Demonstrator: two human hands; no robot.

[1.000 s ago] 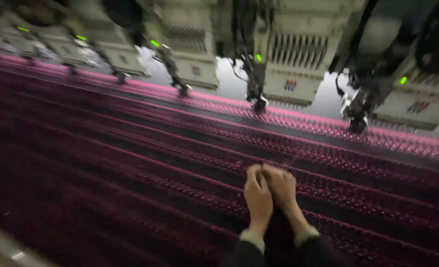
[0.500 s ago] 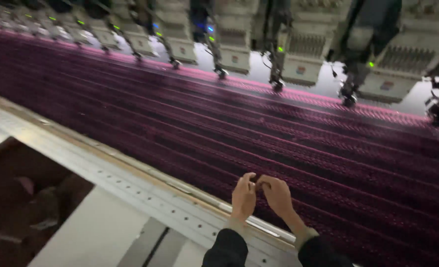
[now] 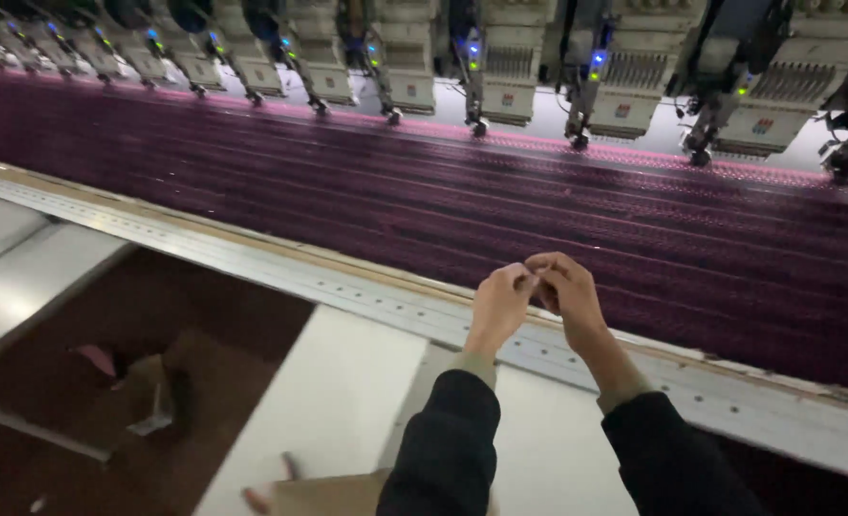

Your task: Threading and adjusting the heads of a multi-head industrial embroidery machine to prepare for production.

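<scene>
The left hand [image 3: 502,304] and the right hand [image 3: 565,290] meet fingertip to fingertip, raised over the near edge of a long embroidery machine. Both grips are pinched closed, thumb against forefinger, and the two pinches touch each other at the middle; whatever sits between them (perhaps a fine thread) is too small to make out, so what they grasp cannot be told. Dark sleeves [image 3: 448,440] cover both forearms, running off toward 6 o'clock.

Directly under the hands lies the pale metal frame rail [image 3: 280,272], dotted with small holes, which runs from 9 o'clock down toward 4 o'clock. Beyond it, at 12 o'clock from the hands, stretches the dark purple fabric [image 3: 424,191] with rows of stitched pattern, brighter pink along its far edge. Above the fabric, a row of embroidery heads [image 3: 500,67] hangs across the top, with small blue and green lights. Toward 8 o'clock, below the rail, a white table [image 3: 333,401] surface borders a dark opening where a piece of cardboard [image 3: 151,397] lies.
</scene>
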